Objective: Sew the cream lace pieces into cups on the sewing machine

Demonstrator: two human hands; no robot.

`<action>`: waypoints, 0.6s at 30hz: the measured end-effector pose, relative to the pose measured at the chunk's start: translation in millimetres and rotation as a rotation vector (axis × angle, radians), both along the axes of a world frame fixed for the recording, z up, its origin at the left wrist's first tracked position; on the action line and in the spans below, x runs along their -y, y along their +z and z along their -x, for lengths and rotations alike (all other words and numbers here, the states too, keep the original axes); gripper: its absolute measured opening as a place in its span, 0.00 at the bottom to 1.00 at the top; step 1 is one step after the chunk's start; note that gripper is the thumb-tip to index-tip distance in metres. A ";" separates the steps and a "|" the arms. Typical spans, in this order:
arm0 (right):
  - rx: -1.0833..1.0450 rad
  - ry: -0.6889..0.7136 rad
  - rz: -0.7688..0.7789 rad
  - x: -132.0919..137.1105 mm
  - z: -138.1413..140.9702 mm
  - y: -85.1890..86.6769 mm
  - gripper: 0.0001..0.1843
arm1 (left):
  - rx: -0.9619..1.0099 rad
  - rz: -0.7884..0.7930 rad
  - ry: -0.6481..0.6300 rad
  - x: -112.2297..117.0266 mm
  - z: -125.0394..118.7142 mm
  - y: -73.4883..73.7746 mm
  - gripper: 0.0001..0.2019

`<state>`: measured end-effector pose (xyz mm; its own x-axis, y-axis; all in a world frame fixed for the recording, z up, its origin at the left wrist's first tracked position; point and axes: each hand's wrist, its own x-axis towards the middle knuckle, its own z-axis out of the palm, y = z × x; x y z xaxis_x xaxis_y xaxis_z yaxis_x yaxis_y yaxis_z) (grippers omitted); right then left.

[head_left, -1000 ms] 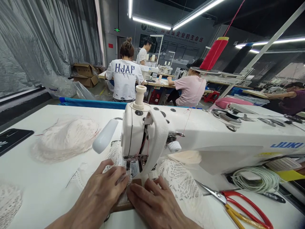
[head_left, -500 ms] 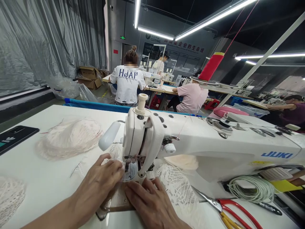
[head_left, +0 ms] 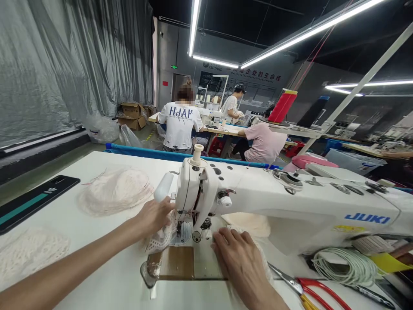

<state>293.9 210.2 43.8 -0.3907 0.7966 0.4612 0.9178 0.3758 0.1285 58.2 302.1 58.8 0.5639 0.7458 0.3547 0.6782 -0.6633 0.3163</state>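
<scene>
A white sewing machine [head_left: 271, 189] stands before me, its presser foot [head_left: 179, 228] over the round metal needle plate. Left of the needle, my left hand [head_left: 156, 219] is closed on a piece of white lace [head_left: 160, 243]; its fingertips are partly hidden beside the machine head. My right hand [head_left: 240, 258] lies palm down under the machine arm, fingers stretched out and resting on pale material. Lace edging [head_left: 266, 262] shows beside that hand, and a peach fabric piece [head_left: 254, 221] lies behind it.
Stacked lace pieces [head_left: 116, 191] and more lace [head_left: 35, 254] lie at left, near a black phone [head_left: 38, 202]. Red-handled scissors [head_left: 309, 288] and a coil of pale cord [head_left: 345, 265] are at right. Co-workers sit and stand beyond the blue cloth edge [head_left: 148, 154].
My left hand has moved back beside the machine head with lace. My right hand has shifted right, away from the needle, uncovering the brown plate in front. The view has turned slightly.
</scene>
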 end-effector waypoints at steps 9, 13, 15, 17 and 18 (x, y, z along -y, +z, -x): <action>-0.769 0.468 0.764 45.1 35.6 25.9 0.30 | 0.130 0.933 0.080 102.9 9.3 49.5 0.12; -1.000 0.376 1.045 60.4 43.7 28.2 0.13 | 0.204 1.035 0.093 132.0 11.6 65.3 0.15; -1.139 0.418 1.191 68.3 46.2 27.6 0.14 | 0.195 0.993 0.076 145.1 17.5 68.0 0.15; -1.257 0.480 1.361 77.3 48.2 27.3 0.19 | 0.211 0.933 0.017 158.2 24.0 66.7 0.15; -1.297 0.492 1.431 82.0 49.0 27.5 0.21 | 0.233 0.934 -0.013 164.6 26.6 64.7 0.14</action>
<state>244.9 128.2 71.3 -0.6694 0.7253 -0.1610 0.0028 -0.2142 -0.9768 31.6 137.4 123.5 0.5647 0.7782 -0.2750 0.5263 -0.0828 0.8463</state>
